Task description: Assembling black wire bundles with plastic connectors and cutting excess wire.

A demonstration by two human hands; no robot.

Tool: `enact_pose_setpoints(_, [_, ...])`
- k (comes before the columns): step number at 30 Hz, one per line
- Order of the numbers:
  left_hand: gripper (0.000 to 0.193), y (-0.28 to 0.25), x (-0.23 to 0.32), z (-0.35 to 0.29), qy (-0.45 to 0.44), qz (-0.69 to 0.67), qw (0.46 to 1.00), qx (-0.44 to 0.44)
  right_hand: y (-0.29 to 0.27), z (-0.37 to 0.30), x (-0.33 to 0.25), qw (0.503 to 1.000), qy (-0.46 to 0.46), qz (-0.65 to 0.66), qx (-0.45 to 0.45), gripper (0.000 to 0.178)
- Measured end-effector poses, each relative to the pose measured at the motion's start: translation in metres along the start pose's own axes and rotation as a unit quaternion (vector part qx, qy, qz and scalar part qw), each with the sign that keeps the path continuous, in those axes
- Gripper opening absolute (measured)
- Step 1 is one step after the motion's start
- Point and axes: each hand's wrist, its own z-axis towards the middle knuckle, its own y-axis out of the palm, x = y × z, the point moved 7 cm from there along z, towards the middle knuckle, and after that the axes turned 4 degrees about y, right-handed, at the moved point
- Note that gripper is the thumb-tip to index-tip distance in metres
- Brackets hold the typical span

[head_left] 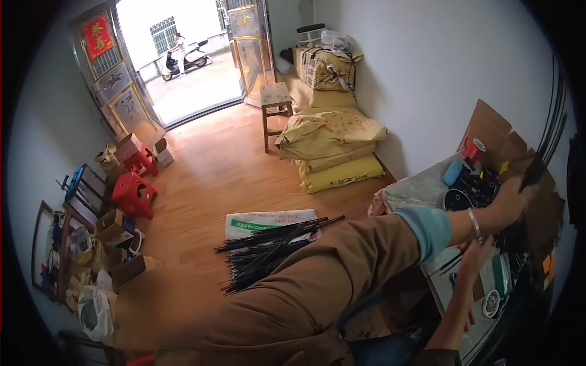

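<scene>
My left arm, in a brown sleeve with a light blue cuff and a bangle at the wrist, reaches across to the right. My left hand [514, 198] is closed round a bundle of thin black rods [538, 165] that fan upward along the right rim. Below that wrist, my right hand [475, 256] is closed over the worktable [421, 189]; what it grips is hidden, though thin dark rods show beside it. Black parts [482, 186] and a black ring [456, 200] lie near my left hand. More black rods [262, 256] are heaped on a white-and-green sack [244, 222] on the floor.
On the table are a red tape roll [475, 149], a cardboard box [488, 125] and a small round container [491, 303]. Yellow sacks [332, 134] and a wooden stool [274, 97] stand ahead. Red stools [134, 194] and boxes [113, 229] line the left wall. Outside the doorway, a person stands by a scooter [194, 59].
</scene>
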Motion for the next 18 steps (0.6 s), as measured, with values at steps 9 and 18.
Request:
enact_pose_setpoints(9, [0.027, -0.041, -0.001, 0.001, -0.114, -0.053, 0.991, 0.05, 0.006, -0.031, 0.02, 0.986, 0.148, 0.004, -0.074, 0.032])
enact_pose_setpoints(18, [0.027, -0.006, 0.04, 0.008, 0.071, -0.05, 0.996, 0.018, -0.015, 0.002, 0.048, 0.992, -0.016, -0.125, -0.013, 0.037])
